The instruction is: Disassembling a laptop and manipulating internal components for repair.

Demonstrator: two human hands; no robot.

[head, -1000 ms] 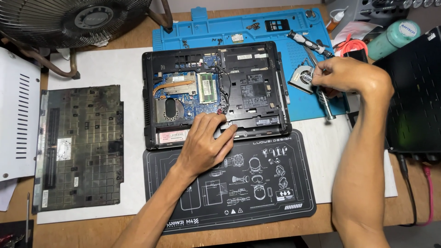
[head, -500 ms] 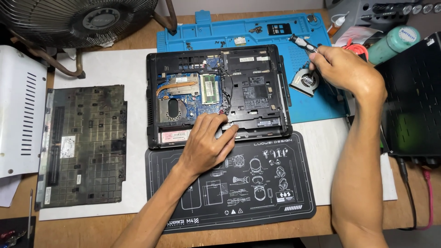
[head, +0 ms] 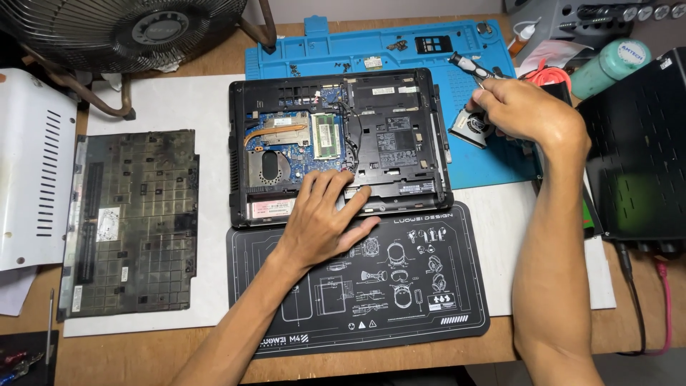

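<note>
Screwdriver (head: 468, 68), slim, rigid and light, sits pinched in the right hand (head: 525, 111), far right of the opened laptop (head: 339, 143). Grip its knurled handle. Left hand (head: 321, 218) lies flat and open, bracing the laptop's near edge.

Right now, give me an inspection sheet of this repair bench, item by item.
Surface: wooden table bearing a white sheet, a blue repair mat and a black printed mat.
Job's things: opened laptop base, underside up, board and copper heat pipe exposed; small cooling fan on the blue mat; screwdriver.
Clutter: removed bottom cover, white perforated panel, green bottle.
Grippers: left hand flat on the laptop's front edge; right hand holds the screwdriver above the fan.
Cables: black and pink leads at the right edge.
Surroundings: desk fan, black metal case.
</note>
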